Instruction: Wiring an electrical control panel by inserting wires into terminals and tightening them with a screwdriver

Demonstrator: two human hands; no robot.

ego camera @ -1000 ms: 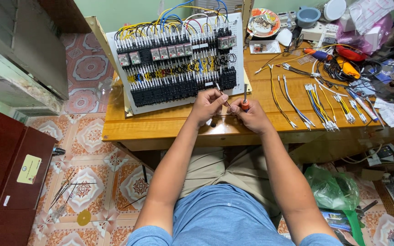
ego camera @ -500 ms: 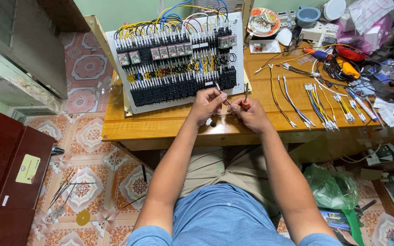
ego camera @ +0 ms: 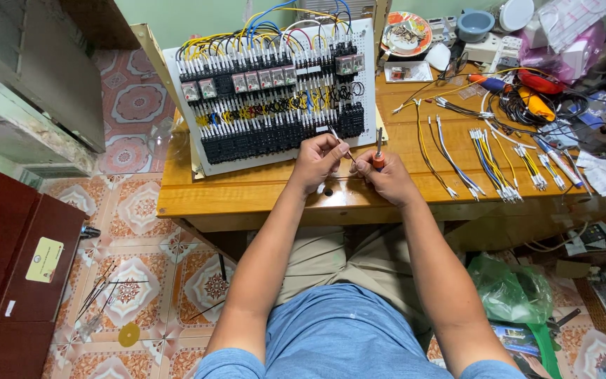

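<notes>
My left hand (ego camera: 317,161) pinches a thin white wire (ego camera: 336,135) whose far end reaches the lower right of a white control panel (ego camera: 271,91) packed with black terminal blocks, relays and coloured wiring. My right hand (ego camera: 384,175) grips a small screwdriver with an orange handle (ego camera: 379,151), its shaft pointing up, right beside my left fingertips. Both hands hover over the front of a wooden table (ego camera: 261,193), just in front of the panel.
Cut wires in yellow, blue and white (ego camera: 489,158) lie in rows to the right. Tools, a cable coil, a plate of small parts (ego camera: 407,31) and boxes crowd the table's back right. A green plastic bag (ego camera: 510,291) sits on the tiled floor; a dark red cabinet (ego camera: 8,274) stands left.
My hands have stayed close together over the table front, shifting only slightly; the screwdriver shaft remains upright.
</notes>
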